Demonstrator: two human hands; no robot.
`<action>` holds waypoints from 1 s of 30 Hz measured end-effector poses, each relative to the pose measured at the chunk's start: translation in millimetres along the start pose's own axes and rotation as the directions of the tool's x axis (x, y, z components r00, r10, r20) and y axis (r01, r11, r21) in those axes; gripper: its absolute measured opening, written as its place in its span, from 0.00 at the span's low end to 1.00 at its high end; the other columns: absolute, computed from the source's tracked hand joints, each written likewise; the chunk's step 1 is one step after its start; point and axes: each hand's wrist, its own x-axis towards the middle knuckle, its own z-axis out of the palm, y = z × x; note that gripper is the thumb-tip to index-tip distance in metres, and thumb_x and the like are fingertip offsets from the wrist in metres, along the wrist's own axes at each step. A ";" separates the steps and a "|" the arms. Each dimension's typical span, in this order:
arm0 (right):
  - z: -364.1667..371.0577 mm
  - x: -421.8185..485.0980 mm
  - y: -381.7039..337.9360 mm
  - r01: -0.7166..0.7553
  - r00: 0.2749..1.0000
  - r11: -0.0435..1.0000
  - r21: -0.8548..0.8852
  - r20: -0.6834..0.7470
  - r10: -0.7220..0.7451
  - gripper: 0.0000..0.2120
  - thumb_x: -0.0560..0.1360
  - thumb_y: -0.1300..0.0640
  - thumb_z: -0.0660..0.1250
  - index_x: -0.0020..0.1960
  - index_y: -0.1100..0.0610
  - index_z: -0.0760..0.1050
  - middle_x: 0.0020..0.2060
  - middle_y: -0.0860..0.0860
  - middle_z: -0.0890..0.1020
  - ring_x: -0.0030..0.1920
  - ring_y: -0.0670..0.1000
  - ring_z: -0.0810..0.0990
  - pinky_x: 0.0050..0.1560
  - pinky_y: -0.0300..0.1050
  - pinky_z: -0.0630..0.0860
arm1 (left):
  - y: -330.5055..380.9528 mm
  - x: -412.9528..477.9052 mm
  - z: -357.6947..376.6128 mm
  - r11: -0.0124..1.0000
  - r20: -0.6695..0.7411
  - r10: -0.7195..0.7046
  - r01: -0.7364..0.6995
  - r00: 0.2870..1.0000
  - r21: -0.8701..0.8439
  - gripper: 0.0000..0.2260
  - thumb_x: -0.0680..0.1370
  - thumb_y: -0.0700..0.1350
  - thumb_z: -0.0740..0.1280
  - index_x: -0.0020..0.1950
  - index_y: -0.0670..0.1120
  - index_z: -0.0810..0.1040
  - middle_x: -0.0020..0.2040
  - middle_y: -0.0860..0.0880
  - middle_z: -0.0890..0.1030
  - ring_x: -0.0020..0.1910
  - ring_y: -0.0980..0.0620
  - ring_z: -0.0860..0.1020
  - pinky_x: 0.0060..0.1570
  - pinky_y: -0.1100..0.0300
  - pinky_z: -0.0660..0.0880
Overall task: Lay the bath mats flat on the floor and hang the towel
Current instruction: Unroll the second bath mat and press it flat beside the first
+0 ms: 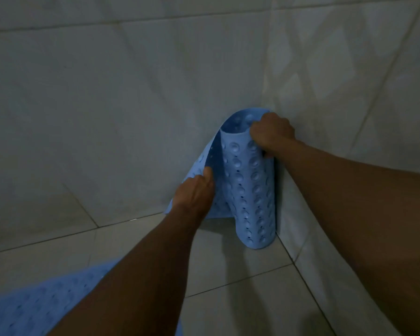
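The tiled floor (240,299) is met by tiled walls (107,93) at its far right corner. A blue bath mat (34,309) is seen lying at the floor's near left edge. A second, half-rolled mat (250,190) is stood upright in that corner, suction cups outward. Its top edge is clamped in the right grip (272,134), and its loose flap is pinched by the left grip (195,192).

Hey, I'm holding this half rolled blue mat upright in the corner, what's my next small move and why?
Probably tip the rolled mat down toward the floor, away from the corner. It stands on end, partly curled, with your right hand gripping its top and your left hand pinching the loose edge, so it cannot spread flat. The second mat lies at lower left.
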 end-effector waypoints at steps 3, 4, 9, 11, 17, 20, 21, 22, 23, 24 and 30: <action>0.6 -6.9 -8.3 -0.111 0.993 0.985 0.133 0.050 0.105 0.31 0.74 0.54 0.68 0.73 0.57 0.60 0.62 0.61 0.75 0.57 0.63 0.78 0.55 0.57 0.79 | -18.7 -6.9 -10.3 0.993 -0.056 -0.041 0.035 0.998 -0.117 0.22 0.82 0.41 0.55 0.74 0.43 0.53 0.57 0.39 0.78 0.52 0.37 0.79 0.52 0.45 0.76; 0.0 -9.3 -11.8 -0.165 0.986 0.963 0.213 0.061 0.155 0.39 0.73 0.56 0.69 0.76 0.55 0.50 0.64 0.61 0.73 0.59 0.63 0.77 0.55 0.59 0.78 | -23.6 -9.5 -14.0 0.984 -0.085 -0.076 0.061 0.994 -0.168 0.23 0.81 0.40 0.56 0.74 0.44 0.51 0.55 0.38 0.78 0.50 0.36 0.80 0.51 0.44 0.76; 4.8 -9.5 -21.1 -0.273 0.958 0.944 0.186 0.145 0.249 0.28 0.74 0.62 0.67 0.71 0.64 0.62 0.66 0.61 0.72 0.62 0.61 0.76 0.61 0.57 0.75 | -39.7 -23.2 -38.6 0.937 -0.127 -0.293 0.258 0.948 -0.234 0.15 0.79 0.37 0.58 0.66 0.40 0.66 0.54 0.37 0.77 0.52 0.36 0.77 0.48 0.47 0.72; 1.7 -16.2 -24.1 -0.258 0.966 0.961 0.103 0.063 0.252 0.17 0.76 0.62 0.65 0.65 0.63 0.71 0.63 0.61 0.76 0.61 0.60 0.77 0.59 0.55 0.77 | -43.8 -27.8 -49.1 0.930 -0.145 -0.333 0.299 0.932 -0.212 0.10 0.79 0.37 0.57 0.60 0.40 0.71 0.54 0.38 0.77 0.52 0.37 0.77 0.46 0.49 0.71; -30.6 -44.8 -43.3 -0.162 0.976 0.986 -0.042 -0.152 0.154 0.16 0.78 0.66 0.62 0.64 0.64 0.72 0.64 0.63 0.75 0.64 0.63 0.74 0.60 0.53 0.73 | -72.9 -57.7 -96.9 0.888 -0.255 -0.446 0.388 0.858 -0.246 0.10 0.79 0.38 0.54 0.56 0.40 0.72 0.55 0.38 0.76 0.54 0.36 0.76 0.44 0.51 0.68; -45.1 -76.7 -75.8 -0.055 0.986 0.994 -0.092 -0.161 0.039 0.15 0.77 0.66 0.61 0.64 0.65 0.72 0.64 0.64 0.74 0.63 0.64 0.73 0.60 0.54 0.73 | -108.4 -81.3 -124.8 0.860 -0.341 -0.507 0.434 0.792 -0.268 0.11 0.78 0.37 0.55 0.56 0.40 0.73 0.55 0.37 0.77 0.55 0.36 0.76 0.47 0.49 0.71; -47.6 -88.6 -86.7 -0.014 0.987 0.993 -0.114 -0.162 -0.005 0.15 0.77 0.66 0.61 0.64 0.65 0.71 0.64 0.64 0.74 0.64 0.64 0.73 0.60 0.54 0.73 | -120.8 -90.2 -134.3 0.849 -0.359 -0.527 0.452 0.770 -0.275 0.11 0.78 0.37 0.55 0.56 0.40 0.74 0.55 0.37 0.78 0.55 0.36 0.76 0.49 0.49 0.72; -49.4 -101.0 -98.3 0.029 0.985 0.990 -0.137 -0.162 -0.052 0.15 0.78 0.66 0.60 0.64 0.65 0.71 0.64 0.64 0.74 0.64 0.64 0.73 0.60 0.53 0.72 | -133.6 -100.2 -143.1 0.830 -0.356 -0.556 0.480 0.751 -0.285 0.11 0.78 0.37 0.55 0.57 0.39 0.74 0.57 0.37 0.77 0.57 0.36 0.75 0.52 0.48 0.72; -50.5 -113.6 -109.3 0.061 0.982 0.986 -0.156 -0.166 -0.088 0.15 0.78 0.67 0.59 0.64 0.66 0.71 0.64 0.64 0.73 0.64 0.64 0.73 0.61 0.53 0.72 | -145.8 -110.4 -151.6 0.806 -0.330 -0.590 0.511 0.737 -0.299 0.12 0.78 0.37 0.56 0.59 0.39 0.73 0.58 0.36 0.77 0.59 0.36 0.75 0.55 0.47 0.72; -51.3 -124.8 -120.0 0.082 0.978 0.982 -0.168 -0.176 -0.111 0.16 0.78 0.67 0.58 0.65 0.66 0.70 0.64 0.64 0.73 0.64 0.64 0.72 0.61 0.53 0.72 | -157.6 -120.9 -160.1 0.779 -0.296 -0.623 0.540 0.724 -0.318 0.13 0.78 0.38 0.57 0.60 0.38 0.73 0.60 0.36 0.76 0.61 0.35 0.74 0.58 0.45 0.72; -42.8 -195.0 -189.9 0.147 0.959 0.956 -0.254 -0.202 -0.201 0.17 0.79 0.66 0.55 0.66 0.66 0.70 0.65 0.64 0.72 0.66 0.64 0.71 0.62 0.54 0.70 | -233.9 -194.6 -194.1 0.803 -0.304 -0.589 0.499 0.748 -0.326 0.18 0.79 0.46 0.60 0.62 0.33 0.71 0.64 0.32 0.72 0.64 0.32 0.70 0.62 0.47 0.68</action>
